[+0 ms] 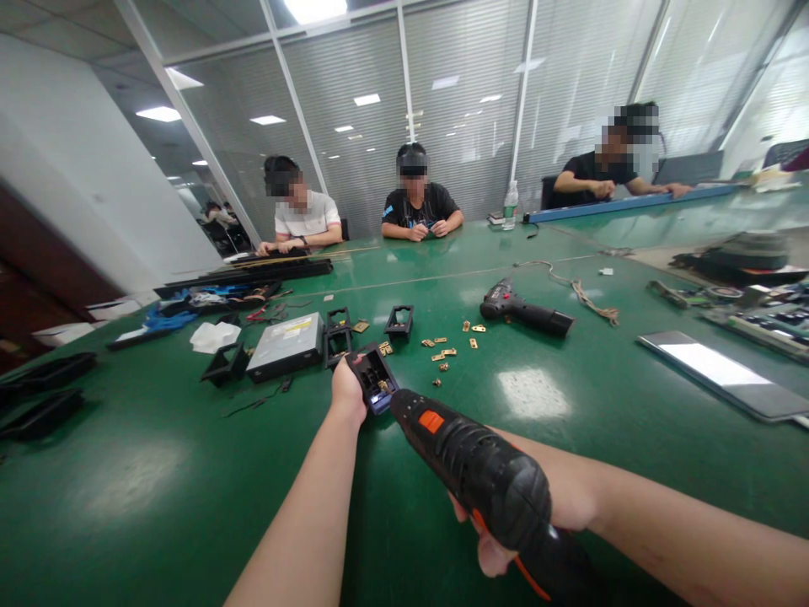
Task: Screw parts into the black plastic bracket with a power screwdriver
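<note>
My left hand is closed round a small black plastic housing and holds it on the green table. My right hand grips a black and orange cordless screwdriver, mostly hiding the hand. The tool's tip points into the housing's open side. Several small brass parts lie scattered just beyond the housing. More black housings stand a little farther off, next to a silver optical drive.
A second screwdriver lies beyond the brass parts, with a cord next to it. A flat silver panel lies at right. Black trays sit at left. Three people sit along the far edge, with a water bottle.
</note>
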Action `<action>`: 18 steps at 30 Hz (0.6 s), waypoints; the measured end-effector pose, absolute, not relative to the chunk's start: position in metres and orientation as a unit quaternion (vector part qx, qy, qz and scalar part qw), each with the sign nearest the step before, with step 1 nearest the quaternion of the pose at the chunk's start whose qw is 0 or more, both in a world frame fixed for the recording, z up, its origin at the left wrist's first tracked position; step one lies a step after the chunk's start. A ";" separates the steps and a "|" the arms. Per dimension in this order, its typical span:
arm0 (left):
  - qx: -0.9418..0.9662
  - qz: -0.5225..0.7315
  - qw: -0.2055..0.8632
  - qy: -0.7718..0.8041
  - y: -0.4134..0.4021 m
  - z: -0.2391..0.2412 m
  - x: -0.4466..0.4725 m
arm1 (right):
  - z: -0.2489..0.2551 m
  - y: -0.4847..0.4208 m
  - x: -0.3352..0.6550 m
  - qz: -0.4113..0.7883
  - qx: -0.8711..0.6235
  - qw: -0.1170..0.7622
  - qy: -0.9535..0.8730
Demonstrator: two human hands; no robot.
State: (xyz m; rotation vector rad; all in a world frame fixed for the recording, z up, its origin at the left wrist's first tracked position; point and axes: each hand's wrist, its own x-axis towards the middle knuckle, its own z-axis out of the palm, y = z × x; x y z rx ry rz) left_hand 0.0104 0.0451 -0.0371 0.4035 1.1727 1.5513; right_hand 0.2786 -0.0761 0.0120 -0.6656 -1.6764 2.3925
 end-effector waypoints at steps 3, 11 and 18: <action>0.164 0.654 0.548 0.495 0.044 -0.036 0.011 | 0.008 -0.076 0.277 0.793 -0.219 0.081 -0.562; 0.163 0.658 0.540 0.499 0.044 -0.035 0.012 | 0.015 -0.076 0.280 0.776 -0.199 0.101 -0.589; 0.170 0.657 0.544 0.494 0.045 -0.037 0.009 | 0.018 -0.077 0.283 0.773 -0.195 0.098 -0.596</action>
